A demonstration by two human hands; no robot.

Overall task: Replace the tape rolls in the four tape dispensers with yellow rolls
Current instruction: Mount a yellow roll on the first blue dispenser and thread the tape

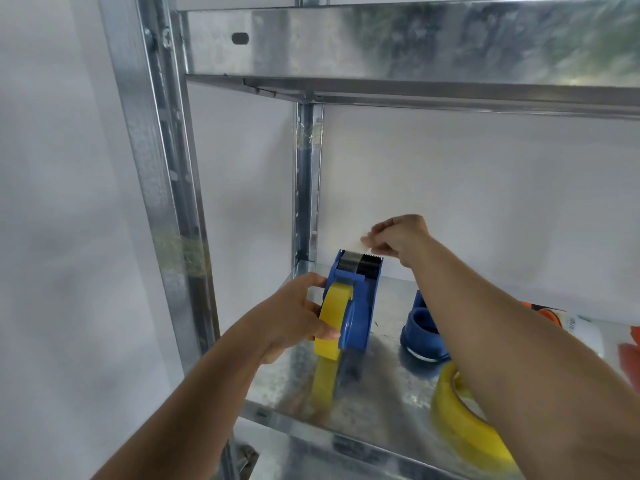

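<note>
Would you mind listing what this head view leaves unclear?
- Second blue dispenser: the right forearm covers much of it.
- Loose yellow roll: blurred, partly behind that forearm.
- Orange and white objects: cut off by the right edge.
- Tape end pinched by the right hand: too faint.

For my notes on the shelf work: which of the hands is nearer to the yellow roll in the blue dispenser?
Left. The left hand holds the yellow roll itself. The right hand is above the blue dispenser, pinching the tape end near its cutter.
</note>
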